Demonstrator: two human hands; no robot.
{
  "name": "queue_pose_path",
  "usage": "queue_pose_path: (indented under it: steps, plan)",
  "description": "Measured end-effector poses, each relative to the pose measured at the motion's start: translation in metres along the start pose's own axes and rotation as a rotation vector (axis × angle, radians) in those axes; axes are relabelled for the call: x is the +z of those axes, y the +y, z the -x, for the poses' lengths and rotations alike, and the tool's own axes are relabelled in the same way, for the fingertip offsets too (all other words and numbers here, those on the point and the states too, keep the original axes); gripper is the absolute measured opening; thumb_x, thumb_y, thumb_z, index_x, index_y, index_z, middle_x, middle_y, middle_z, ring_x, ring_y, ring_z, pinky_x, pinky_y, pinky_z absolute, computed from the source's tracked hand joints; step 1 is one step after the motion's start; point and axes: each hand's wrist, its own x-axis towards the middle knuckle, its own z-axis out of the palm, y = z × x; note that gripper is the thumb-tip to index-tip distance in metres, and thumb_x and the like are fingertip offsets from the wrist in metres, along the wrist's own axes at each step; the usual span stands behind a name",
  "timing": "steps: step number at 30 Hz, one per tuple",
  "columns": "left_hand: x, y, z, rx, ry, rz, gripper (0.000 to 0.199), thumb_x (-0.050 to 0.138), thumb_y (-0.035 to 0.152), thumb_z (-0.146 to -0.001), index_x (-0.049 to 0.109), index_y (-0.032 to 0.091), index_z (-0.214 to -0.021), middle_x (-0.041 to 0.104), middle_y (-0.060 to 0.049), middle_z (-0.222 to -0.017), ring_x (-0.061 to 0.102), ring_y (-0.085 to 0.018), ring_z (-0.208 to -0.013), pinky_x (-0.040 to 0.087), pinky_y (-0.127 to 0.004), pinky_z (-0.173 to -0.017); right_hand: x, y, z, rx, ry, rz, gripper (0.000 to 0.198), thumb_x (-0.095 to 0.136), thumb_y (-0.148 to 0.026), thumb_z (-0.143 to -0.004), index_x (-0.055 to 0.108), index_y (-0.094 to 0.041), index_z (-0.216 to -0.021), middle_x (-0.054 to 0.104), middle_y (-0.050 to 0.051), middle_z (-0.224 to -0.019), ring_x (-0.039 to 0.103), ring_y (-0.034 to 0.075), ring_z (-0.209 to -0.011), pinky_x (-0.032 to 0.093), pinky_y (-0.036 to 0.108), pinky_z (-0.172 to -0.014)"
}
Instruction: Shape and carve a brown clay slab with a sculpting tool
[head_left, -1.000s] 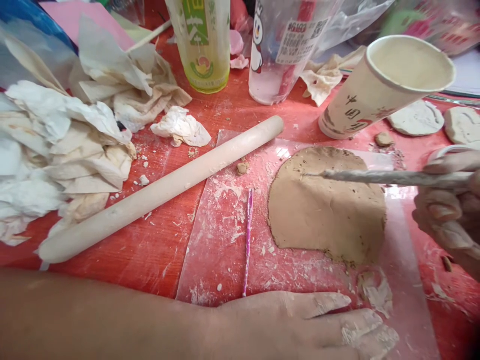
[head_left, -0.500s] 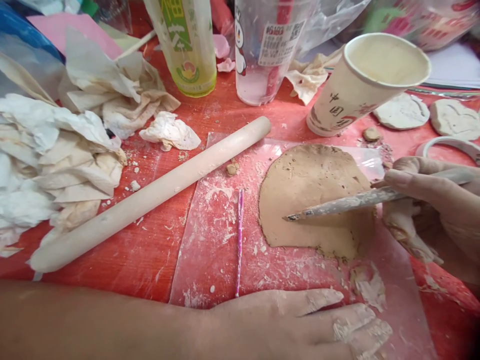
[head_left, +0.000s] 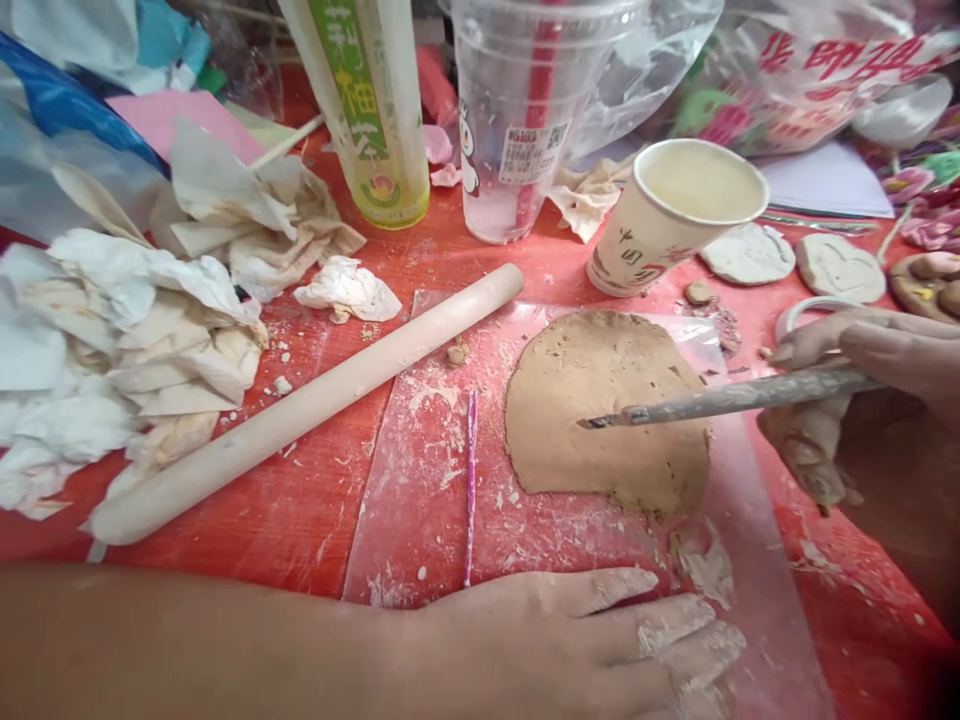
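Note:
My right hand (head_left: 862,400) is closed around the grey, clay-smeared handle of a craft knife (head_left: 720,400). Its narrow dark tip points left and is over the middle of a flat brown clay slab (head_left: 585,370); whether it touches the clay I cannot tell. The slab lies on a clear plastic sheet (head_left: 397,520) and has a rounded, rough-edged outline. My left hand (head_left: 600,640) rests palm down with fingers stretched out at the near side of the sheet, dried clay on its fingertips. A thin purple stick (head_left: 470,490) lies between that hand and the slab's left side.
A wooden rolling pin (head_left: 315,400) lies diagonally left of the slab. Crumpled tissues (head_left: 142,340) are heaped at the left. Behind stand a drink bottle (head_left: 367,120), a plastic cup (head_left: 502,130) and a paper cup (head_left: 660,225). Pale clay discs (head_left: 750,252) and a ring (head_left: 795,312) lie right.
The view has shifted, with more of the right and back of the table showing. Relative to the slab, the knife has drawn slightly right and lies flatter. The left hand stays flat.

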Motion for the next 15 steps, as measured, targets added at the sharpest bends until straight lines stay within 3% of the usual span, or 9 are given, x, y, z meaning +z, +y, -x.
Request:
queue_pose_path:
  steps: [3,7,15]
  plan:
    - [0.003,0.001,0.001,-0.005,0.043,0.004,0.041,0.028,0.019,-0.093,0.051,0.023,-0.127,0.048,0.003,-0.135,0.042,-0.015,-0.126,0.033,-0.027,-0.106,-0.001,-0.002,0.000,0.113,-0.045,-0.131,0.018,0.054,-0.031,-0.078,0.067,-0.020,-0.070,0.052,0.000,-0.037,0.043,0.013,-0.023,0.031,0.023,-0.019]
    - [0.007,0.002,0.001,-0.006,0.054,-0.008,0.041,0.028,0.021,-0.093,0.050,0.023,-0.128,0.048,0.003,-0.135,0.041,-0.015,-0.127,0.034,-0.028,-0.106,-0.001,0.002,-0.003,0.115,-0.080,-0.145,0.018,0.063,-0.031,-0.073,0.069,-0.018,-0.062,0.057,0.003,-0.041,0.047,0.015,-0.024,0.036,0.024,-0.020]
    - [-0.001,-0.001,0.000,0.024,-0.017,0.006,0.044,0.025,0.018,-0.092,0.049,0.024,-0.129,0.047,0.004,-0.136,0.040,-0.014,-0.128,0.033,-0.026,-0.107,0.005,0.016,0.000,0.210,-0.127,-0.140,0.012,0.070,-0.030,-0.067,0.070,-0.018,-0.065,0.061,0.004,-0.048,0.052,0.014,-0.031,0.039,0.022,-0.022]
